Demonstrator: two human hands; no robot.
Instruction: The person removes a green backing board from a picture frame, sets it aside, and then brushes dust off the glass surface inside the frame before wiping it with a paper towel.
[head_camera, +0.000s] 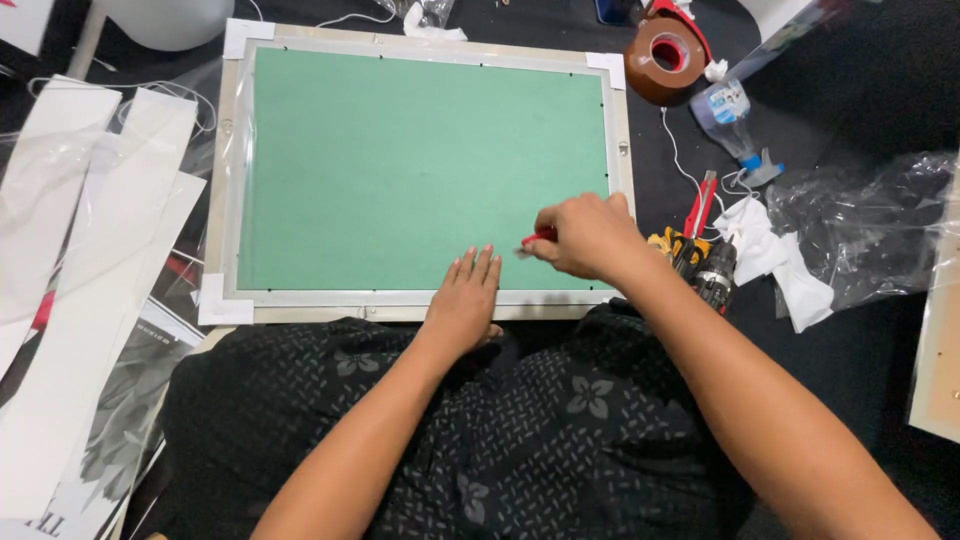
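green backing board (400, 170) in pale frame (232, 180), left hand (465, 300) flat on it

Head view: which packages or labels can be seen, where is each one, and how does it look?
Small clear bottle: upper right, lying beside the brown tape roll; blue and white label, blue nozzle.
Printed sheet: lower left, half under white strips; grey and black picture.
Clear plastic bag: far right, crumpled.

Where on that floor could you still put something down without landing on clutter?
The green backing board is mostly bare above both hands. Dark floor shows below the crumpled plastic bag. It is crowded between the tape roll and drill, and around the white strips.
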